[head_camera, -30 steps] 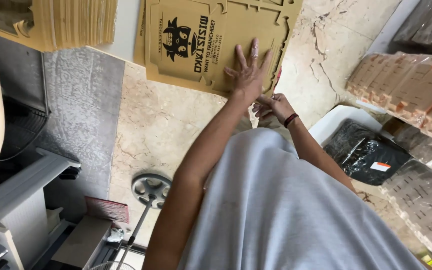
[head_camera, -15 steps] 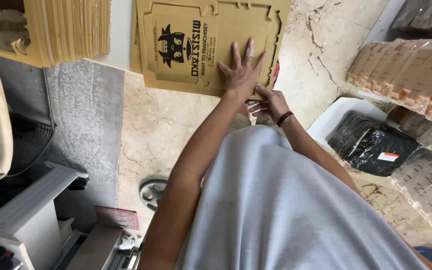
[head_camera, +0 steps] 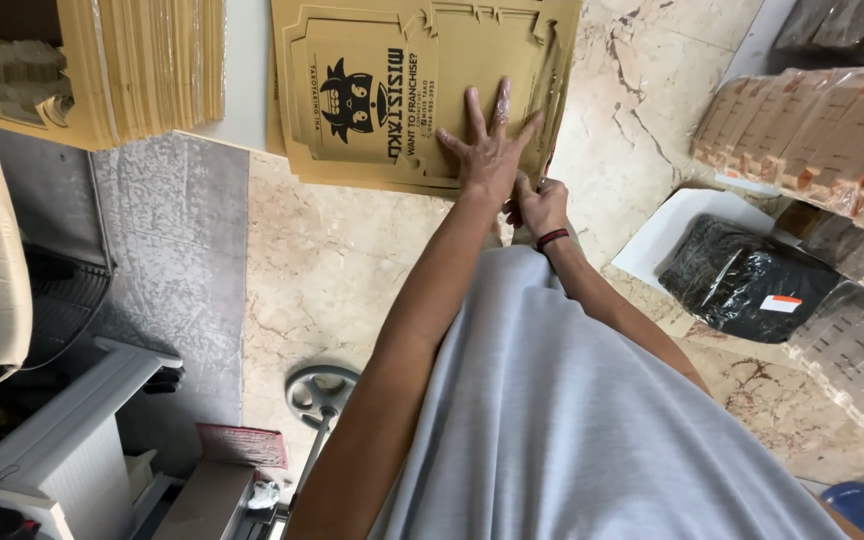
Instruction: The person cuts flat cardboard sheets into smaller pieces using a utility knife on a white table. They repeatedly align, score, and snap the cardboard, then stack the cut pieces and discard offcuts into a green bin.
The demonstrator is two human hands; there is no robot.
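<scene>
Looking down past your grey shirt [head_camera: 592, 420], both forearms run up the middle of the frame to a die-cut cardboard box blank [head_camera: 412, 90] at upper centre. Your left hand [head_camera: 490, 150] lies flat on the blank's printed face, fingers spread wide apart and pressing down, gripping nothing. Your right hand [head_camera: 542, 205], with a dark band at the wrist, sits just below and to the right of it, tucked against the blank's lower right corner; its fingers are curled, but you cannot tell from this view whether they pinch the edge or only rest there.

That blank tops a thin stack on the marbled floor [head_camera: 352, 270], its long axis running left to right across the frame, so most of the sheet lies to the upper left of both hands. Your left hand is the one fully on it; the right only meets its near corner.

Farther out, a thick stack of the same brown blanks [head_camera: 142, 65] stands at upper left. At right, black plastic-wrapped bundles [head_camera: 742, 280] lie on a white sheet, with wrapped brown cartons [head_camera: 812, 130] beyond. A white stand [head_camera: 62, 440] fills the lower left.
</scene>
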